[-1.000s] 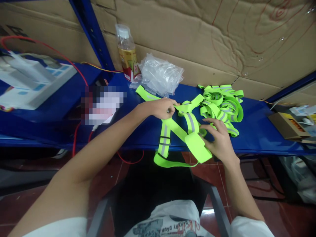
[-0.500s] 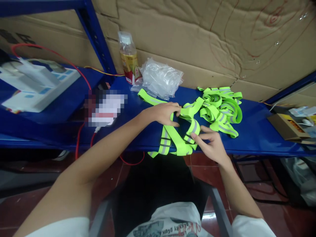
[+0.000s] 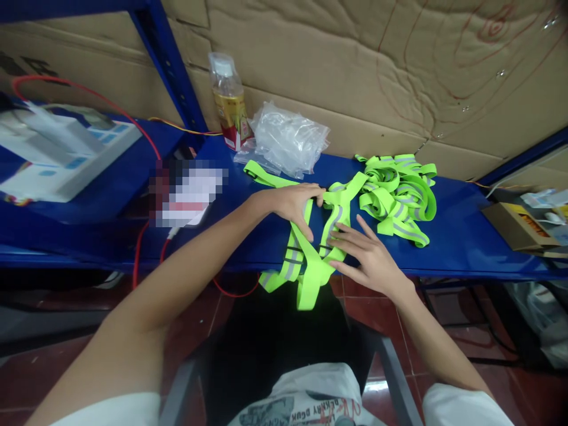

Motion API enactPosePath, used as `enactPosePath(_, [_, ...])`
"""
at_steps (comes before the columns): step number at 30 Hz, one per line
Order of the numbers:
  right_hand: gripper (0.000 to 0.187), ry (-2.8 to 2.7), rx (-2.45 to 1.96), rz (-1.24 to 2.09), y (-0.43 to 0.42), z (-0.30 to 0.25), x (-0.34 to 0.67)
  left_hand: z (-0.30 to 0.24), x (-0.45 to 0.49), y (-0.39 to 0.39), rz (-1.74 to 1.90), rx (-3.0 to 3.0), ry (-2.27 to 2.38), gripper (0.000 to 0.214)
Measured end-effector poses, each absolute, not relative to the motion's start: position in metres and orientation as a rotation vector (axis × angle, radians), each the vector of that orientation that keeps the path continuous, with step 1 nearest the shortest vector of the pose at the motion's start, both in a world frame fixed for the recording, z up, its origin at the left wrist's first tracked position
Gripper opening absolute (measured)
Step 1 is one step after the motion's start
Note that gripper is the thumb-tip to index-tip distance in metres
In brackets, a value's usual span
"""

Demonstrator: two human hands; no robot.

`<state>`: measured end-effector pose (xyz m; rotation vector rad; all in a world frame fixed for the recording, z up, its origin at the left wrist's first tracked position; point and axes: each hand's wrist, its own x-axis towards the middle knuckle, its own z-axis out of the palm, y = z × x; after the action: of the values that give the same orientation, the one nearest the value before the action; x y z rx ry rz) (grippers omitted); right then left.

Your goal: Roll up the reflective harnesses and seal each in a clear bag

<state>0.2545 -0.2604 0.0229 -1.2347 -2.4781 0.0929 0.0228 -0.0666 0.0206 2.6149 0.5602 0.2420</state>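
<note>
Your two hands over a webbing harness [image 3: 316, 266] on the blue tabletop [image 3: 461, 236]. The harness lies at the near edge in front of you: flat, flexible bands of fluorescent yellow-green, some carrying a grey lengthwise stripe, with dark sliders [image 3: 293, 255] across the two lower straps. Its bands cross and fold over one another; the lowest part forms a plain, smooth loop that hangs past the table's edge. A narrower strap reaches away to the upper left and ends near the bags.

Your left hand [image 3: 296, 204] arches over the upper part of the harness, fingers bent and thumb set apart; whether it grips the webbing cannot be told. Your right hand [image 3: 366, 257] is open, its fingers extended and spread, with the fingertips at the right-hand striped strap.

To the right, near the harness, lies a heap of similar straps [image 3: 399, 192], coiled and looped in soft curves. Behind the harness sit crumpled, glossy clear plastic bags [image 3: 288, 139], beside an upright bottle [image 3: 233, 115] with a gold and red label. Creased brown cardboard [image 3: 310, 59], marked with red curved lines at its right, backs the table.
</note>
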Motion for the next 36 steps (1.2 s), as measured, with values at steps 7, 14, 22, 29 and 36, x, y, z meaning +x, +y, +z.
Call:
enactPosePath(7, [0.031, -2.416, -1.129, 0.303, -0.267, 0.020, 0.253, 0.026, 0.020, -0.066, 0.211, 2.560, 0.500, 0.108])
enactPosePath(14, [0.023, -2.395, -1.169, 0.016, -0.273, 0.010, 0.247, 0.020, 0.031, -0.070, 0.349, 2.559, 0.501, 0.047])
enactPosePath(22, [0.025, -2.182, -1.156, 0.091, -0.297, 0.013, 0.260, -0.003, 0.060, -0.093, 0.620, 2.790, 0.937, 0.057])
enactPosePath(29, [0.045, -1.729, -1.476, 0.268, -0.341, -0.020, 0.281, -0.019, 0.058, -0.068, 0.797, 2.573, 0.887, 0.040])
enactPosePath(36, [0.049, -1.706, -1.681, 0.743, -0.339, -0.040, 0.247, -0.031, 0.058, -0.056, 0.877, 2.516, 0.865, 0.034])
